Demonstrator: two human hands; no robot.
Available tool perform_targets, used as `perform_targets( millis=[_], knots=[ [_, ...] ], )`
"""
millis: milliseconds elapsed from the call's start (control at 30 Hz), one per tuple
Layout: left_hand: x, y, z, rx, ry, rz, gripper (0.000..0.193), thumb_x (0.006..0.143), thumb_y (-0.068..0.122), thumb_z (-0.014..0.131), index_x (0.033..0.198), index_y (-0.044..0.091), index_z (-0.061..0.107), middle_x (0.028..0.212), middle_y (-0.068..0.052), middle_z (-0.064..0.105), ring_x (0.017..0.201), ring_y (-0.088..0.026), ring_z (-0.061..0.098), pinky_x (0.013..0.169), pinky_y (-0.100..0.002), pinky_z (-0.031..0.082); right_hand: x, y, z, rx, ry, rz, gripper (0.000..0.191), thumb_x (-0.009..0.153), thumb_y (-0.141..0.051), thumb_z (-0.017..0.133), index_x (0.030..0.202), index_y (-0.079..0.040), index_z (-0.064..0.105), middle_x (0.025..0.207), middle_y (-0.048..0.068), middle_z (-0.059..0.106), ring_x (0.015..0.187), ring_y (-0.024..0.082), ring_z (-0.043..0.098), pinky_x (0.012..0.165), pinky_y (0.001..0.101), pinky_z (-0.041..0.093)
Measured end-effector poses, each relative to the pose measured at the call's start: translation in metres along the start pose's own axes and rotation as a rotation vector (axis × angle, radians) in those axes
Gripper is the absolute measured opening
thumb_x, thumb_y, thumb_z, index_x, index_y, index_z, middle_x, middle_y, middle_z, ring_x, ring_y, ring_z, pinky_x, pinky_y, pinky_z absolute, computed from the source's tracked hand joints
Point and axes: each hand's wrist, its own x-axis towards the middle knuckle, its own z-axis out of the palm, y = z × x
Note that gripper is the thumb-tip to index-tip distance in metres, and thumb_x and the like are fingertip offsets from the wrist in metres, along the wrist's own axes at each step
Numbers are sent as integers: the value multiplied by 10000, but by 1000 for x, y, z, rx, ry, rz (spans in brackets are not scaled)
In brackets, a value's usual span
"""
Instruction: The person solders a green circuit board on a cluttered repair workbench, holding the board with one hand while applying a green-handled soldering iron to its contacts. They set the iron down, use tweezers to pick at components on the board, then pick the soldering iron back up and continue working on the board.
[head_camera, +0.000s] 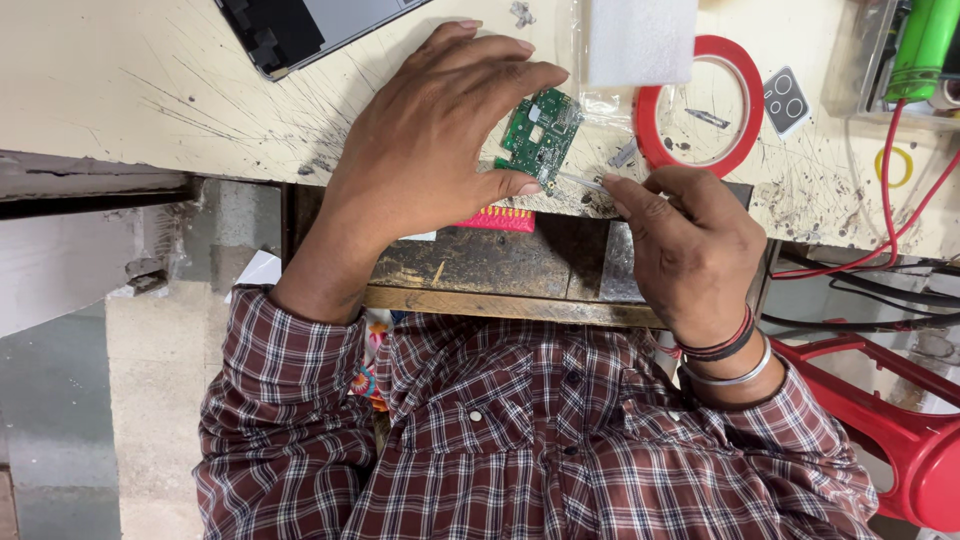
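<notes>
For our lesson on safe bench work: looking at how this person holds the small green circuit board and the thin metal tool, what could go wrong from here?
1. The left hand pinches the green circuit board only by its edges, above the bench; it could slip or twist.
2. The thin metal tool in the right hand touches the board's lower corner; a slip might scratch it or jab the left thumb.
3. The work sits near the bench edge, so small parts could fall.

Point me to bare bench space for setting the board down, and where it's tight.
Free: the scratched bench top left of the left hand, below the dark device. Crowded: right of the green circuit board, where the right hand works a thin metal tool beside the red tape ring, white foam block and red wires.
</notes>
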Motion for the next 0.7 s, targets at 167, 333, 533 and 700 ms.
perform_targets(
  millis=[167, 333, 533, 700],
  knots=[
    [-1, 1, 0, -3, 8, 2, 854, 704, 395, 952, 1440, 173, 580, 1449, -113, 597, 1402, -306, 499, 1248, -454, 323, 1, -3, -5, -11, -35, -9, 311, 947, 18, 808, 1218, -134, 801, 1027, 69, 682, 888, 229, 699, 705, 331, 549],
    [0, 0, 2, 1, 1, -3, 855, 705, 392, 951, 1445, 177, 580, 1455, -110, 593, 1405, -309, 495, 1248, -455, 321, 1, -5, -7, -35, -71, 16, 310, 935, 29, 768, 1194, -139, 792, 1037, 56, 690, 878, 239, 705, 736, 359, 554],
    [0, 1, 7, 33, 11, -16, 869, 688, 434, 942, 1441, 195, 581, 1450, -99, 594, 1398, -320, 490, 1241, -461, 313, 2, -3, -9, -24, -93, 37, 313, 951, 22, 765, 1213, -148, 783, 1031, 41, 690, 861, 231, 703, 712, 354, 552],
    [-2, 1, 7, 10, -3, -22, 861, 704, 429, 943, 1446, 192, 576, 1458, -98, 592, 1410, -320, 492, 1253, -462, 312, 1, -2, -9, -7, -87, 30, 309, 954, 12, 766, 1211, -159, 787, 1032, 37, 695, 861, 220, 706, 711, 348, 555]
  ],
)
